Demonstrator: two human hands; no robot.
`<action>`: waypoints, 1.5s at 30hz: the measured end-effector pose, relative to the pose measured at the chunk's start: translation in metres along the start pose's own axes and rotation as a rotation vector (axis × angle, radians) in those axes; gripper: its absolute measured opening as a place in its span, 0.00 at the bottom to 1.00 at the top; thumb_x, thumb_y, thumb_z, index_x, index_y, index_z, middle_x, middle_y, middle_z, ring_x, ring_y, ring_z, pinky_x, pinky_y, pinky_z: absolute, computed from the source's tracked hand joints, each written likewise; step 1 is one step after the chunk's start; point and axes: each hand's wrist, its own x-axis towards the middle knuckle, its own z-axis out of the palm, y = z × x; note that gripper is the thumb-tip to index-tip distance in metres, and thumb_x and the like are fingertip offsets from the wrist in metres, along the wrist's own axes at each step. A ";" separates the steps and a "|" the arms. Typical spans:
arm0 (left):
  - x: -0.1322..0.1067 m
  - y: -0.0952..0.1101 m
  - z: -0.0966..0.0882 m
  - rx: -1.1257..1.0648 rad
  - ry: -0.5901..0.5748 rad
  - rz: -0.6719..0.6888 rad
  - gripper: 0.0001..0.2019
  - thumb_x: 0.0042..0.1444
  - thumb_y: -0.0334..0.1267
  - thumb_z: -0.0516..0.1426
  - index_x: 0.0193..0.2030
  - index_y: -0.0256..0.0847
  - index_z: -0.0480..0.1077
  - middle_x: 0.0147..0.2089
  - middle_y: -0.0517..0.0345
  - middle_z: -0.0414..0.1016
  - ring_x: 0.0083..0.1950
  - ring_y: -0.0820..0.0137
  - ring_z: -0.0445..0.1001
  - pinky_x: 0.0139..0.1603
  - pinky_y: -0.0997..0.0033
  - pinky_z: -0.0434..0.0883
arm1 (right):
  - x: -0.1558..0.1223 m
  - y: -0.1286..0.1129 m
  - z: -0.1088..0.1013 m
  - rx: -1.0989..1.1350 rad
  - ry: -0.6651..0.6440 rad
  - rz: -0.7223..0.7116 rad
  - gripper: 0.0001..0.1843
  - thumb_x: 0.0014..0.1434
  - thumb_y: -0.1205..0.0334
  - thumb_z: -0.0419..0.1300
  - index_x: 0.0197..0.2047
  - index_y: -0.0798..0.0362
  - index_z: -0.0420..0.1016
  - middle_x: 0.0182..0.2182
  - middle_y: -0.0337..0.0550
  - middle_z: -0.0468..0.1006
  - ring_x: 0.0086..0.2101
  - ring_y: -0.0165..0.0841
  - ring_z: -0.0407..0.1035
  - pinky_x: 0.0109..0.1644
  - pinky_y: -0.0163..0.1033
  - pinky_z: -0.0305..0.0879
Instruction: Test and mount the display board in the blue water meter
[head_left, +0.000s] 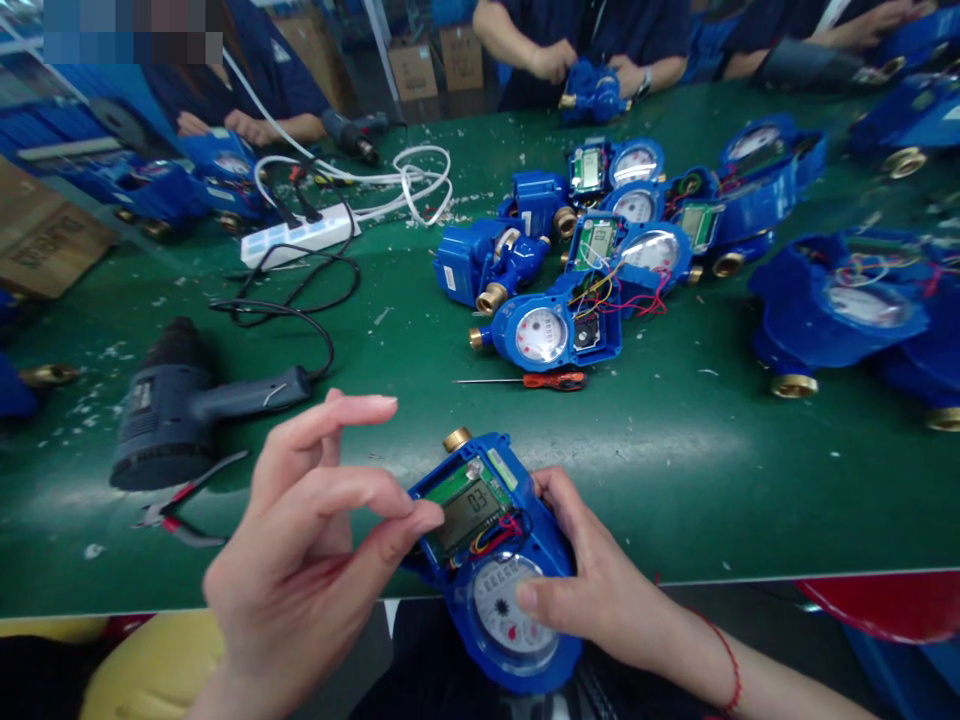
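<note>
My right hand [592, 580] grips a blue water meter [517, 655] by its side, thumb lying on the clear cover of its round dial. The meter is tilted at the table's front edge, with its brass end pointing away from me. In its open housing sit a green circuit board and a small display [470, 512] showing digits, with red and yellow wires below. My left hand [322, 540] reaches over the display's left edge. Its thumb and index finger are pinched together there, the other fingers raised; anything between the tips is too small to make out.
An orange-handled screwdriver [553, 381] lies beyond the meter, before several other blue meters [541, 335]. On the left are a heat gun [169, 405], cutters [184, 500] and a white power strip [300, 235] with loose cables. Several people work across the green table [390, 330].
</note>
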 end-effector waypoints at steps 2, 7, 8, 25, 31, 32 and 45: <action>-0.004 0.003 -0.002 -0.039 0.055 0.007 0.09 0.50 0.23 0.63 0.32 0.42 0.73 0.38 0.61 0.76 0.44 0.67 0.74 0.66 0.47 0.66 | -0.001 0.001 -0.001 0.005 -0.005 -0.006 0.32 0.48 0.50 0.69 0.48 0.52 0.57 0.42 0.44 0.69 0.42 0.40 0.65 0.44 0.42 0.64; -0.021 0.007 -0.012 -0.048 0.129 -0.082 0.10 0.52 0.24 0.60 0.32 0.45 0.75 0.32 0.67 0.76 0.35 0.71 0.73 0.67 0.48 0.64 | -0.002 0.003 -0.002 -0.035 0.024 -0.017 0.33 0.47 0.48 0.68 0.48 0.52 0.57 0.43 0.45 0.69 0.43 0.39 0.65 0.45 0.42 0.63; -0.024 0.007 -0.013 -0.051 0.147 -0.081 0.09 0.52 0.25 0.61 0.32 0.45 0.75 0.33 0.68 0.77 0.35 0.71 0.72 0.67 0.49 0.65 | -0.002 0.003 -0.002 -0.040 0.030 -0.022 0.33 0.47 0.46 0.68 0.48 0.52 0.57 0.44 0.45 0.69 0.43 0.39 0.65 0.46 0.42 0.63; -0.074 -0.012 0.023 -0.191 -0.092 -0.460 0.30 0.56 0.54 0.60 0.64 0.53 0.62 0.65 0.53 0.66 0.68 0.55 0.61 0.68 0.53 0.60 | -0.006 0.004 -0.003 0.034 0.003 -0.097 0.35 0.50 0.43 0.69 0.52 0.50 0.58 0.49 0.45 0.69 0.48 0.39 0.66 0.51 0.40 0.63; -0.070 -0.006 0.030 -0.145 -0.138 -0.399 0.28 0.54 0.50 0.63 0.61 0.51 0.65 0.59 0.53 0.71 0.61 0.59 0.69 0.61 0.58 0.68 | -0.007 0.002 -0.004 0.029 -0.004 -0.114 0.35 0.50 0.43 0.69 0.53 0.50 0.59 0.49 0.45 0.69 0.49 0.39 0.66 0.52 0.41 0.63; -0.070 -0.006 0.030 -0.137 -0.135 -0.386 0.28 0.54 0.50 0.63 0.61 0.50 0.65 0.59 0.53 0.72 0.61 0.58 0.69 0.61 0.58 0.69 | -0.007 0.002 -0.004 0.027 -0.002 -0.117 0.36 0.50 0.43 0.69 0.53 0.50 0.58 0.50 0.46 0.69 0.50 0.39 0.66 0.52 0.41 0.63; -0.065 0.022 0.031 0.217 -0.003 -0.168 0.23 0.51 0.30 0.63 0.55 0.48 0.69 0.68 0.50 0.57 0.68 0.51 0.57 0.69 0.37 0.51 | -0.011 0.004 0.001 0.055 0.001 -0.138 0.35 0.50 0.46 0.70 0.53 0.49 0.57 0.51 0.45 0.68 0.50 0.39 0.65 0.53 0.40 0.62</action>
